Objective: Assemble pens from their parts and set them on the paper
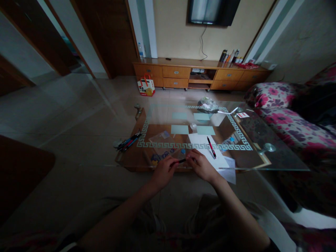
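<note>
Two hands closed on one thin black pen (182, 161), left hand (164, 171) and right hand (202, 166) at either end, held at the glass worktop's (275, 161) near edge, white paper (207, 148) just beside

Home living room: floral sofa (278, 105), wall TV (212, 12), wooden sideboard (199, 71).

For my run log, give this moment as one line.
left hand: holds black pen | right hand: holds same pen | glass table: red pen
</note>
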A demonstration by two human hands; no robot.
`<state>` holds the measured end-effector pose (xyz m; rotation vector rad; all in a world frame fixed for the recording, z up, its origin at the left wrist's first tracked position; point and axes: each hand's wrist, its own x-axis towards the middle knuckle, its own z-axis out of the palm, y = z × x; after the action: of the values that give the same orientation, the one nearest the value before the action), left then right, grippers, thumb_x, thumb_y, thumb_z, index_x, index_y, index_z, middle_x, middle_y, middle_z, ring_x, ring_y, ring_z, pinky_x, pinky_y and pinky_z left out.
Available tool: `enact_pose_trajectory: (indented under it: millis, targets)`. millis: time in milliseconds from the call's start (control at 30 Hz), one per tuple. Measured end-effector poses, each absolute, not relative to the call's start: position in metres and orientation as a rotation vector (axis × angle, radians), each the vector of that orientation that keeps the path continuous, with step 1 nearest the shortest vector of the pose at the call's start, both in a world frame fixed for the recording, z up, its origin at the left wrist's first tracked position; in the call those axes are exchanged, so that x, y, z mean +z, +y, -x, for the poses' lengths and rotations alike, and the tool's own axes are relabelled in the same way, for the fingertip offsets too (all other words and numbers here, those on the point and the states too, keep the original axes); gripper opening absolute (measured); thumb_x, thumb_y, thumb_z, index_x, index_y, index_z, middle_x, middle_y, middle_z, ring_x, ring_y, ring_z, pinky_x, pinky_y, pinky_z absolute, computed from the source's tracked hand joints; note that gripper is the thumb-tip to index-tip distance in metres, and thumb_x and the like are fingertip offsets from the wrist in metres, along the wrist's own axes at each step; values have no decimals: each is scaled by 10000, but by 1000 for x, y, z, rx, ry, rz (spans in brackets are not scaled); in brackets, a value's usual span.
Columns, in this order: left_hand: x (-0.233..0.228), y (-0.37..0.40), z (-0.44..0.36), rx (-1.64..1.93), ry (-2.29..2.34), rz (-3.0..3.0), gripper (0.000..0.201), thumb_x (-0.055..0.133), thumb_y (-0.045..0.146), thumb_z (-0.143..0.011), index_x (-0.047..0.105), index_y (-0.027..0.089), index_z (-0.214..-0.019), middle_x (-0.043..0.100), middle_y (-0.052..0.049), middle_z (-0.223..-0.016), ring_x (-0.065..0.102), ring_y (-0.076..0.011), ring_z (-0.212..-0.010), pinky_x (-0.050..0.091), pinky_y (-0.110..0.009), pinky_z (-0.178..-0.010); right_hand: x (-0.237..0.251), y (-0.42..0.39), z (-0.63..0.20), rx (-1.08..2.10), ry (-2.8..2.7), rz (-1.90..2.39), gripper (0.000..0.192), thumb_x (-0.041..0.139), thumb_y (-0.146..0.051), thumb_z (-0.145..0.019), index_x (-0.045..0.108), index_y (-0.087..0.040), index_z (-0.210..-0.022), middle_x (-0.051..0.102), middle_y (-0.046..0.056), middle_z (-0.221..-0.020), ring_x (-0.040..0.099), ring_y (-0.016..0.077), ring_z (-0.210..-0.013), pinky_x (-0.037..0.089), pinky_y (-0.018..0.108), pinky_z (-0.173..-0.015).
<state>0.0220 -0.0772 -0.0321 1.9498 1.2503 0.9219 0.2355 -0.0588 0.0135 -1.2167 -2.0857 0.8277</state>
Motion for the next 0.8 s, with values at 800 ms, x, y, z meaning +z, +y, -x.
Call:
enact_pose_trajectory:
  millis: [800]
  targets:
    - [-22,-79,-24,952,1194,-1894,323,661,205,-854,658,225,-1177,662,-62,-1078,635,-186,-944,517,-319,-849,1,-53,-240,866,-1738,1381,237,506,-395,-945,612,-207,-848,642,29,-811,583,183,-750,446,297,-708]
